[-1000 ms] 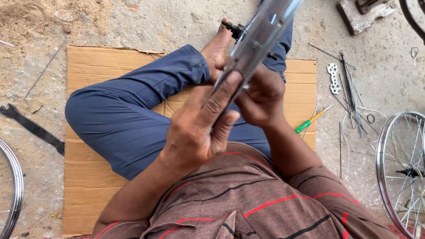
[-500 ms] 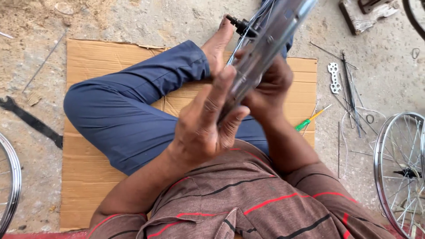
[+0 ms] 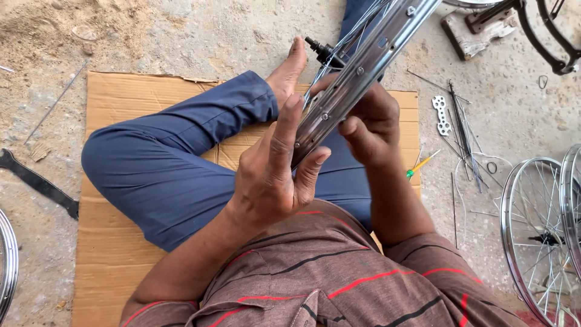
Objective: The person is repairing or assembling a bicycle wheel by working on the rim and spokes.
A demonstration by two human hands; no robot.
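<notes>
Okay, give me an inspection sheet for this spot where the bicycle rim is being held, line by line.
Surface: flattened cardboard sheet on sandy concrete ground.
Job's things: shiny bicycle wheel rim with spokes, held tilted over the lap.
Clutter: loose spokes, flat white multi-hole wrench, small green and yellow screwdriver, black metal bar, wood block.
Grippers: left hand and right hand both grip the rim.
Cables: nothing seen.
Surroundings: spoked wheels at right, another rim at left edge.
</notes>
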